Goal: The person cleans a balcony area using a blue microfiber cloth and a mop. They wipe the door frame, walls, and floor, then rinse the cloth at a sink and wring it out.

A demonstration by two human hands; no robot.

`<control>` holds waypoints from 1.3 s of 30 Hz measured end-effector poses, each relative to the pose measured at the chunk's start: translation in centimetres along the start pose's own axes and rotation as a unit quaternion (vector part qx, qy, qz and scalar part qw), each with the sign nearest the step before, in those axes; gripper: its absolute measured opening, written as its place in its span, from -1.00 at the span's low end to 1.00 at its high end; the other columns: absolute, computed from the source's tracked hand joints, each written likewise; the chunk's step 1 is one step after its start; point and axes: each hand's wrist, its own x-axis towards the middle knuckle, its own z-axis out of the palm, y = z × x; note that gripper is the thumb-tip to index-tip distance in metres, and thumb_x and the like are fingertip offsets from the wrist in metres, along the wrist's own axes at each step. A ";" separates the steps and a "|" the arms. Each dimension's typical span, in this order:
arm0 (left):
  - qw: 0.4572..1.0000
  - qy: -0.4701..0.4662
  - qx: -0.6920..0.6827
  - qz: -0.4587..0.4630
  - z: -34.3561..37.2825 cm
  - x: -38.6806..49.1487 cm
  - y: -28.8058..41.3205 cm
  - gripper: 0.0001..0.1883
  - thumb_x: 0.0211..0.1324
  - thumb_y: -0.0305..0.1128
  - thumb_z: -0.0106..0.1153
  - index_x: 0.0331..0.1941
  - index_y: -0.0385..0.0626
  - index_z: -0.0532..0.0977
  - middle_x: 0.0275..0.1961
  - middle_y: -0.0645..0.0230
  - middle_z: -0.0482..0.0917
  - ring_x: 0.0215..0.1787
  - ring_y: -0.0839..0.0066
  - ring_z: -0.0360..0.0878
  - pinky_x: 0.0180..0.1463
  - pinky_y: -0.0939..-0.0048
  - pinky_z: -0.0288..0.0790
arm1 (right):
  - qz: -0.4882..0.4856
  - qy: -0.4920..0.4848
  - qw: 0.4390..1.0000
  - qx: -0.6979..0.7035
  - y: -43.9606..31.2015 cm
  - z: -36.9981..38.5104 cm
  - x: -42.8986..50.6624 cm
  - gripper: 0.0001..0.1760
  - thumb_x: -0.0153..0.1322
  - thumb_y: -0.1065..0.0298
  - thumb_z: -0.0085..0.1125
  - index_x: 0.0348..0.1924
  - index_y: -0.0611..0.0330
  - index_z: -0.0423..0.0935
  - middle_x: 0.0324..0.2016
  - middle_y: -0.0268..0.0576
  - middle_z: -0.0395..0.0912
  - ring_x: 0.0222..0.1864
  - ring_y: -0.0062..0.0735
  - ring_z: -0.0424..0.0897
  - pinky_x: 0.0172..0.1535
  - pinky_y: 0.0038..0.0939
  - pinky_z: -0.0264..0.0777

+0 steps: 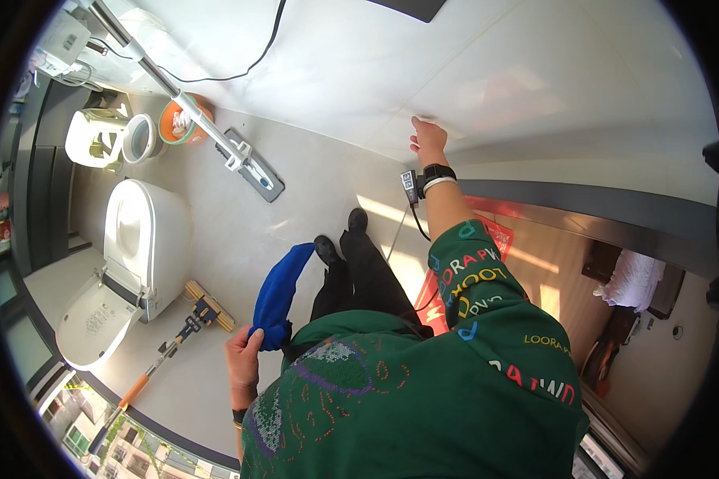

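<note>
Bunched in my left hand [245, 357] is one end of a blue cloth [277, 290]; the rest of it hangs down beside my dark trousers. My right arm reaches out, and my right hand [429, 139] is against or just off the pale wall [359, 72], its fingers partly curled, with nothing seen in it. I cannot tell whether it touches the wall. A black strap and a small grey device [410, 187] with a cable sit at my right wrist.
A flat mop [254, 170] leans across the left, near an orange bucket [201, 132], a grey-white bucket [139, 141] and a pale stool [90, 138]. The toilet [168, 227] stands open at left, with a sponge mop [210, 306] beside it. A doorway is at right.
</note>
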 end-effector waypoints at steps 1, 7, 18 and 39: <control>1.000 0.007 0.000 -0.009 -0.1 -0.1 -0.2 -0.81 0.27 -0.34 0.19 -0.35 -0.23 0.58 -0.43 0.55 0.53 -0.37 0.72 0.36 -0.23 0.59 0.26 | 0.002 0.030 1.000 0.000 0.2 0.3 0.3 -0.73 0.32 0.29 0.36 -0.31 0.36 0.57 -0.55 -0.14 0.56 -0.61 -0.40 0.55 -0.62 -0.41 0.40; 1.000 0.006 -0.018 -0.006 -0.5 0.3 -1.1 -0.81 0.27 -0.34 0.19 -0.31 -0.25 0.61 -0.41 0.53 0.56 -0.36 0.71 0.39 -0.23 0.57 0.28 | -0.120 0.061 0.990 -0.041 3.7 1.3 -1.8 -0.72 0.30 0.22 0.34 -0.50 0.30 0.62 -0.68 -0.25 0.56 -0.73 -0.44 0.48 -0.57 -0.43 0.37; 0.992 0.091 -0.090 0.018 -4.5 -1.5 -4.1 -0.74 0.27 -0.27 0.23 -0.32 -0.29 0.62 -0.41 0.50 0.60 -0.34 0.70 0.47 -0.19 0.56 0.39 | -0.343 -0.333 0.789 -0.386 7.4 8.4 -21.6 -0.78 0.26 0.24 0.37 -0.46 0.23 0.64 -0.55 -0.12 0.65 -0.50 -0.25 0.62 -0.34 -0.32 0.47; 0.712 0.518 -0.462 0.106 -13.1 -19.5 -26.9 -0.73 0.20 -0.27 0.27 -0.42 -0.28 0.61 -0.50 0.54 0.55 -0.48 0.73 0.42 -0.40 0.56 0.33 | -0.628 -0.732 -0.036 -0.262 17.0 27.5 -94.6 -0.84 0.23 0.26 0.28 -0.49 0.16 0.63 -0.51 -0.06 0.63 -0.36 -0.02 0.62 -0.25 -0.15 0.49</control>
